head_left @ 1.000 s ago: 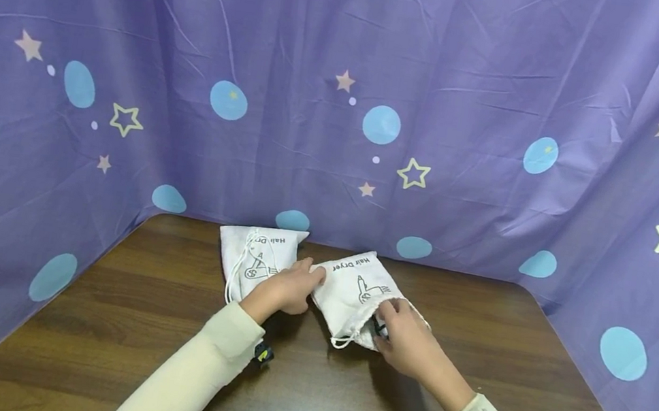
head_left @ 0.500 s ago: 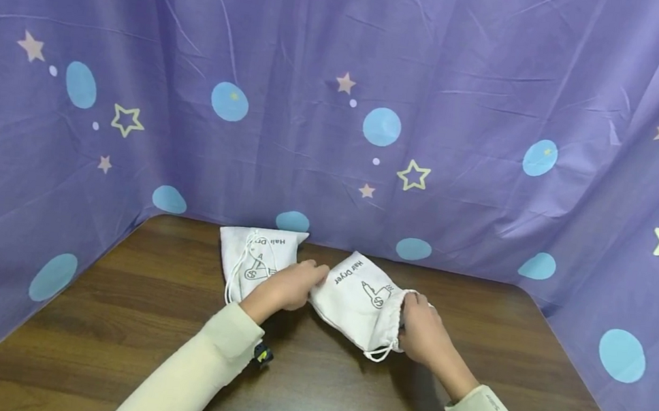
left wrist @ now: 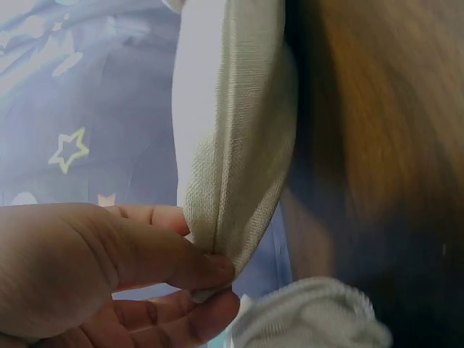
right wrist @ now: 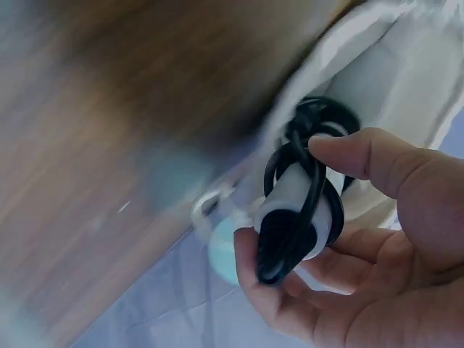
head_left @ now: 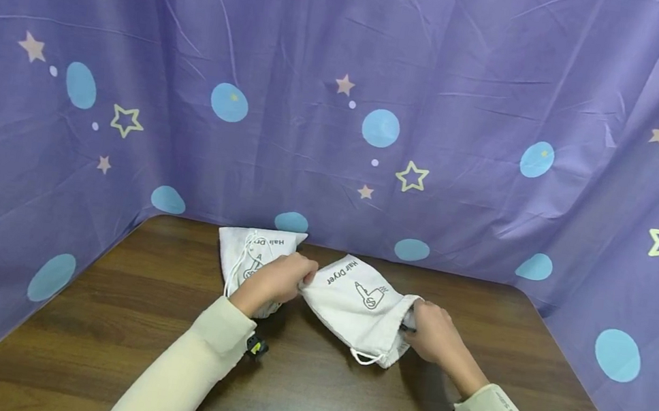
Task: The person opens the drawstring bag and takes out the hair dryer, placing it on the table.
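A white drawstring bag (head_left: 341,310) printed "Hair Dryer" lies slanted between my two hands. My left hand (head_left: 280,278) pinches its far-left bottom corner between thumb and fingers; the seam (left wrist: 226,145) stretches away from the fingertips in the left wrist view. At the bag's gaping mouth, my right hand (head_left: 437,335) grips a white hair dryer handle (right wrist: 291,187) with a black cord (right wrist: 319,181) coiled round it. The handle's black end points out of the opening, and the rest of the hair dryer is hidden inside the cloth.
A second white "Hair Dryer" bag (head_left: 232,245) lies behind my left hand, its white cord looped over the front. Both bags are on a brown wooden table (head_left: 305,401). A purple curtain (head_left: 307,182) with stars and dots hangs along the table's back and sides.
The first bag has turned, and its mouth has shifted right with my right hand. My left hand has moved slightly left and now pinches the bag's corner, pulling it out.
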Available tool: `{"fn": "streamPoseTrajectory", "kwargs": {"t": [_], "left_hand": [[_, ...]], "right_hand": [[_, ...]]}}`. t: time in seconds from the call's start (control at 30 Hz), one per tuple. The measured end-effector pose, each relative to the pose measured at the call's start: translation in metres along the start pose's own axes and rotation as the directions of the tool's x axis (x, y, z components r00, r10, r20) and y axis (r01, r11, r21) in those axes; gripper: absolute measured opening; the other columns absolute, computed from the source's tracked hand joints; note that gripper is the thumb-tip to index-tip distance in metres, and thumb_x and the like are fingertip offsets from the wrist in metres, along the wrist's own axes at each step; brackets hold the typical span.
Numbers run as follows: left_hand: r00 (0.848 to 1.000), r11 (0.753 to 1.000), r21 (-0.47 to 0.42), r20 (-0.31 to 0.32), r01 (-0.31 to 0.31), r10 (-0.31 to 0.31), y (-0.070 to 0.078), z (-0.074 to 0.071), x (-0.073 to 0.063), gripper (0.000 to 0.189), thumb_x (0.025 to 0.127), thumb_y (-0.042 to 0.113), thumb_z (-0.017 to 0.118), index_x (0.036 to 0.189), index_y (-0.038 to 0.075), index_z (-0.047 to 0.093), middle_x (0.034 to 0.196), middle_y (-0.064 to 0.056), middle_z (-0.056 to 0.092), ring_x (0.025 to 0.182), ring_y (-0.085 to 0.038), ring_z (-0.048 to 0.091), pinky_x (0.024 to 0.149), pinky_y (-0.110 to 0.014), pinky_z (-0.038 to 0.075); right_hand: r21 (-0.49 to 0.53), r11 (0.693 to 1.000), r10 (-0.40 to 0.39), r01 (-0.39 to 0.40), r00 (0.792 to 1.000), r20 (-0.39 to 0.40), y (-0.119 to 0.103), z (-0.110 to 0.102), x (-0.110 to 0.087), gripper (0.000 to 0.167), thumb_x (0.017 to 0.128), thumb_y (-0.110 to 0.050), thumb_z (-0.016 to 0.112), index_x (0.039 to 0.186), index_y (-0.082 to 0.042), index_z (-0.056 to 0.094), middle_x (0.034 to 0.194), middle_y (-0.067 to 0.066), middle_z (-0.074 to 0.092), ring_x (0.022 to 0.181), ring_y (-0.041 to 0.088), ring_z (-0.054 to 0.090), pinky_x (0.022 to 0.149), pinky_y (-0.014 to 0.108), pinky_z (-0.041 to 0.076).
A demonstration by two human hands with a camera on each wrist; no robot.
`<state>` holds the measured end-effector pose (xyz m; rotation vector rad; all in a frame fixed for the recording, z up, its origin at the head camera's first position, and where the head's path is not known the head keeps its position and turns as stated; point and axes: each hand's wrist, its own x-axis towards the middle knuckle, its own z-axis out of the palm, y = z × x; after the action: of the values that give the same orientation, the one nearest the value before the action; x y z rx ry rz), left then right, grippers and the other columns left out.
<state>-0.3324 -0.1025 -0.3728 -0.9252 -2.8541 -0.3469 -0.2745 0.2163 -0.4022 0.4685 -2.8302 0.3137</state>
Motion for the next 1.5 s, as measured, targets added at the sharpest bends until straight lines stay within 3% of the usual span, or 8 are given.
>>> {"fn": "streamPoseTrajectory", "kwargs": {"t": [0.13,0.27,0.4,0.53,0.7,1.03,1.27,1.5], "left_hand": [[0.999,0.999,0.036,-0.013,0.037,-0.037,0.0,0.0,-0.003,0.031,0.07,-0.019,0.063,0.079,0.01,0.06,0.076,-0.001,0.053,0.071,-0.02,0.053,0.063,-0.035,0.047],[0.999,0.994,0.111,0.037,-0.013,0.009,0.009,0.005,-0.003,0.033,0.071,-0.002,0.083,0.089,0.014,0.061,0.092,-0.001,0.054,0.086,-0.024,0.052,0.074,-0.038,0.048],[0.993,0.984,0.162,0.1,-0.071,0.055,0.019,0.01,-0.002,0.05,0.062,0.02,0.097,0.094,0.019,0.059,0.101,0.0,0.053,0.096,-0.025,0.048,0.082,-0.039,0.045],[0.99,0.973,0.192,0.072,-0.129,0.118,0.021,0.014,0.0,0.033,0.07,0.008,0.087,0.084,0.019,0.06,0.089,0.004,0.055,0.085,-0.02,0.052,0.07,-0.033,0.045],[0.981,0.973,0.124,0.033,-0.193,0.19,0.016,0.016,0.003,0.029,0.069,-0.008,0.067,0.069,0.018,0.052,0.067,0.008,0.043,0.064,-0.011,0.043,0.052,-0.026,0.033],[0.984,0.981,0.073,0.015,-0.178,0.177,0.009,0.011,0.003,0.033,0.068,-0.01,0.062,0.066,0.016,0.042,0.062,0.009,0.03,0.059,-0.007,0.031,0.05,-0.025,0.025],[0.988,0.987,0.043,0.018,-0.152,0.151,0.003,0.004,0.001,0.033,0.068,-0.009,0.067,0.066,0.017,0.047,0.063,0.009,0.037,0.06,-0.009,0.037,0.051,-0.026,0.03],[0.994,0.993,0.049,0.001,-0.105,0.105,-0.005,0.0,0.0,0.032,0.07,-0.008,0.07,0.067,0.018,0.052,0.068,0.007,0.047,0.065,-0.013,0.046,0.054,-0.028,0.036]], "right_hand": [[-0.001,0.999,0.047,-0.047,0.998,0.032,0.01,-0.001,-0.004,0.048,0.074,-0.013,0.087,0.11,0.008,0.062,0.095,0.016,0.065,0.086,0.033,0.064,0.074,0.051,0.052],[-0.002,0.994,0.106,-0.106,0.993,0.048,0.013,0.002,-0.004,0.052,0.077,-0.019,0.083,0.116,0.006,0.058,0.101,0.016,0.061,0.089,0.037,0.061,0.07,0.052,0.051],[-0.008,0.989,0.145,-0.145,0.988,0.057,0.011,0.006,-0.003,0.049,0.083,-0.02,0.081,0.116,0.005,0.055,0.104,0.02,0.056,0.09,0.04,0.057,0.067,0.052,0.051],[-0.008,0.988,0.152,-0.152,0.987,0.048,0.009,0.007,-0.002,0.042,0.085,-0.016,0.076,0.113,0.005,0.052,0.105,0.022,0.052,0.091,0.042,0.052,0.066,0.053,0.048],[0.016,0.987,0.161,-0.161,0.987,-0.006,0.009,0.008,0.0,0.034,0.082,-0.011,0.07,0.106,0.001,0.05,0.103,0.019,0.049,0.093,0.043,0.046,0.068,0.052,0.041],[0.057,0.996,0.076,-0.073,0.996,-0.038,0.017,0.003,0.0,0.03,0.083,-0.008,0.072,0.105,-0.001,0.053,0.099,0.015,0.051,0.092,0.04,0.045,0.066,0.048,0.038],[0.094,0.995,-0.037,0.042,0.998,-0.054,0.03,-0.005,-0.005,0.029,0.083,-0.007,0.075,0.105,-0.003,0.056,0.1,0.012,0.054,0.088,0.035,0.045,0.067,0.044,0.036],[0.1,0.983,-0.146,0.152,0.987,-0.064,0.049,-0.012,-0.014,0.028,0.084,-0.004,0.078,0.103,-0.005,0.058,0.094,0.003,0.056,0.081,0.02,0.046,0.07,0.038,0.033]]}}
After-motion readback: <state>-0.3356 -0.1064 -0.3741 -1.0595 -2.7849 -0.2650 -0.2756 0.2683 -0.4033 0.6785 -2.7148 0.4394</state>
